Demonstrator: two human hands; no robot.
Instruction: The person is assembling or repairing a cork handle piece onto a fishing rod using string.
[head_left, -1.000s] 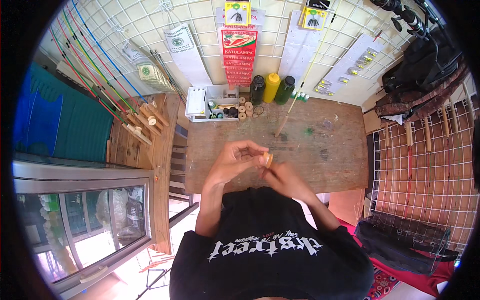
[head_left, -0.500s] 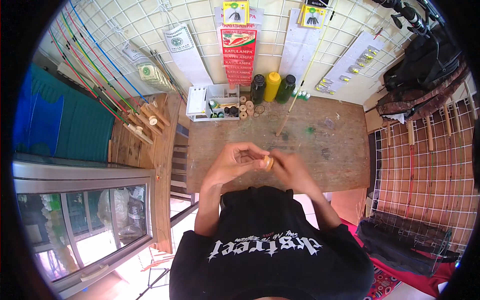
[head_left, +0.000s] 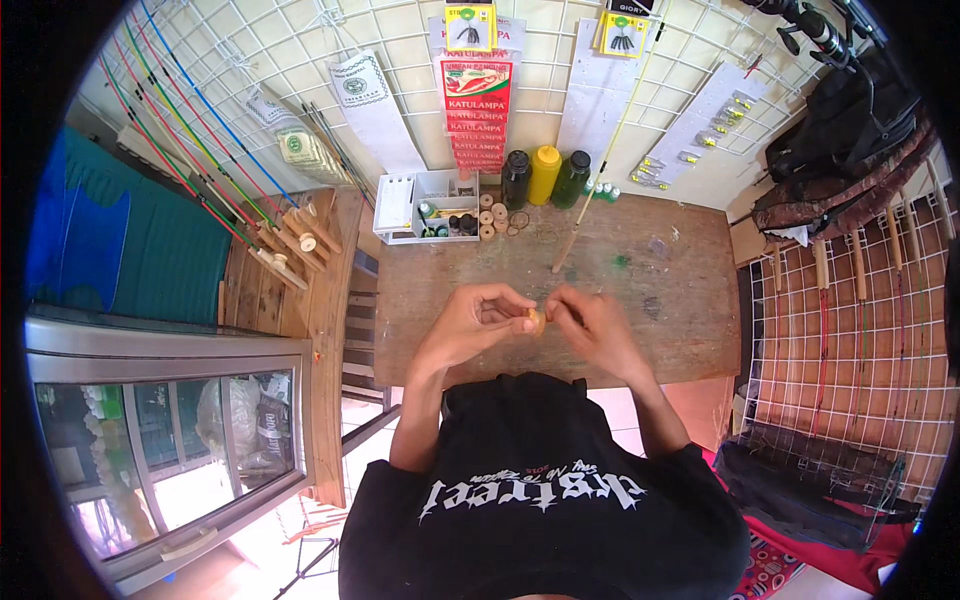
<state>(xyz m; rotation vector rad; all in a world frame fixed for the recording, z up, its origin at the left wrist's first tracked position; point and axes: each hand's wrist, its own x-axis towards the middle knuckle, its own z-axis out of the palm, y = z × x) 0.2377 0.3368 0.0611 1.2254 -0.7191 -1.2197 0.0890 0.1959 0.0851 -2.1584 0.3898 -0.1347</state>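
Note:
Over the front half of the wooden table, my left hand pinches a small tan wooden spool between thumb and fingers. Close on its right is my right hand, its thumb and forefinger pressed together near the spool's edge. Whatever those fingertips hold, perhaps something very thin, is too small to make out. Behind the hands, a thin yellow fishing rod stands with its wooden butt on the tabletop and leans against the wall. Several similar wooden spools sit at the table's back.
A white organizer with small bottles stands at the back left. Beside it are a black bottle, a yellow bottle and a dark green bottle. Fishing rods lean at left; a glass case stands lower left.
My right hand, blurred before, has shifted slightly and now shows pinched fingers beside the spool. The spool has turned a little in my left hand, which stays nearly in place.

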